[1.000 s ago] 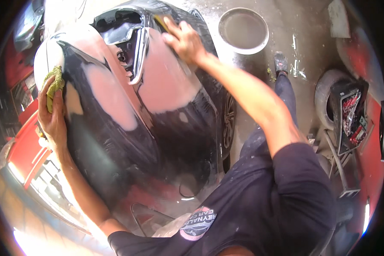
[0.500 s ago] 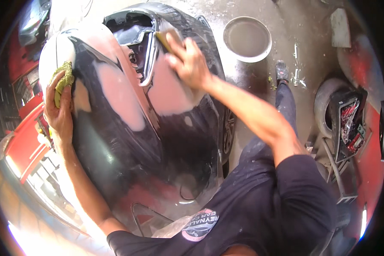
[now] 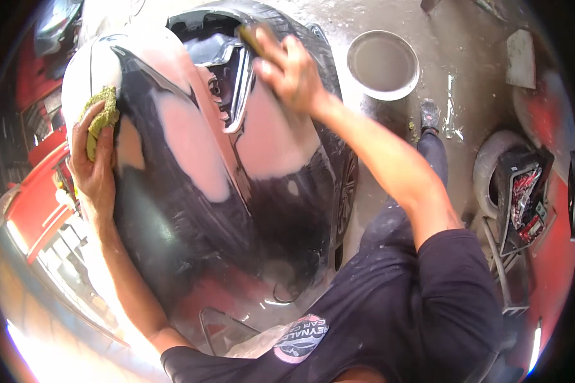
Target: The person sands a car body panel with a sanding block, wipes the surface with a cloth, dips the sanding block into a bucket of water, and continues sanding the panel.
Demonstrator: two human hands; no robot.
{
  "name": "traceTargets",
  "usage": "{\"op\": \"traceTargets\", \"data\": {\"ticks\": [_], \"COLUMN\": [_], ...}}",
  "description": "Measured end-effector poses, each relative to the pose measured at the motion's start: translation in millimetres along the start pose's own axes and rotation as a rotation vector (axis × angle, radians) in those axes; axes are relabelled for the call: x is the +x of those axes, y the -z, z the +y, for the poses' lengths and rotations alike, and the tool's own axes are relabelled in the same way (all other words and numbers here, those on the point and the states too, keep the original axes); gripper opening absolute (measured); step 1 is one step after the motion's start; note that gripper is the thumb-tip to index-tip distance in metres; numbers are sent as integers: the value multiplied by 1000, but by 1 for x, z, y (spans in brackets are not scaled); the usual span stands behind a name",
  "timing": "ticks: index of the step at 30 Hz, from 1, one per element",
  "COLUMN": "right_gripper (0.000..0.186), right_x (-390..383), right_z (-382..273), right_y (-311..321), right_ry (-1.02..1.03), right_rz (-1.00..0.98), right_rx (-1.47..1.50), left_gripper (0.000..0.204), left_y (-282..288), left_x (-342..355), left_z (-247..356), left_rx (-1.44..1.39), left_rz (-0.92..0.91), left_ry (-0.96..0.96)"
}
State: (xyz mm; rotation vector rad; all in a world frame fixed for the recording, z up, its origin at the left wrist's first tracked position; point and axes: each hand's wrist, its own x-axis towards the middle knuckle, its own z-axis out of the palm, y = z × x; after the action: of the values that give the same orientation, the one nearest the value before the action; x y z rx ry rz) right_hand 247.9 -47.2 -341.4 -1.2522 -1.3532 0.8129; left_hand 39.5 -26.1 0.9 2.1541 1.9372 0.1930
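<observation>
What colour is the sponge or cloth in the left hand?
The sponge or cloth is yellow-green, best seen in the head view.

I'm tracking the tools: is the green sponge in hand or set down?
In hand: the left hand is curled around the green sponge, its top showing.

a stained grey-brown floor lies beside a red wall; bright light floods the lower left.
</observation>
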Motion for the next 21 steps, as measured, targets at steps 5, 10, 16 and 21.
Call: {"op": "traceTargets", "data": {"ticks": [5, 10, 16, 21], "right_gripper": [59, 63, 61, 64], "right_x": [9, -4, -2, -4], "right_z": [4, -16, -6, -4], "right_y": [-23, 6, -12, 3], "right_ry": [-123, -63, -70, 23], "right_rz": [-8, -1, 65, 81], "right_rx": [-31, 22, -30, -16], "left_gripper": [32, 32, 32, 32], "left_y": [2, 0, -2, -6], "left_x": [-3, 2, 0, 2], "left_z": [-14, -9, -14, -1], "left_rx": [25, -5, 27, -10], "left_rz": [13, 24, 18, 13], "left_ry": [-129, -147, -105, -68]}}
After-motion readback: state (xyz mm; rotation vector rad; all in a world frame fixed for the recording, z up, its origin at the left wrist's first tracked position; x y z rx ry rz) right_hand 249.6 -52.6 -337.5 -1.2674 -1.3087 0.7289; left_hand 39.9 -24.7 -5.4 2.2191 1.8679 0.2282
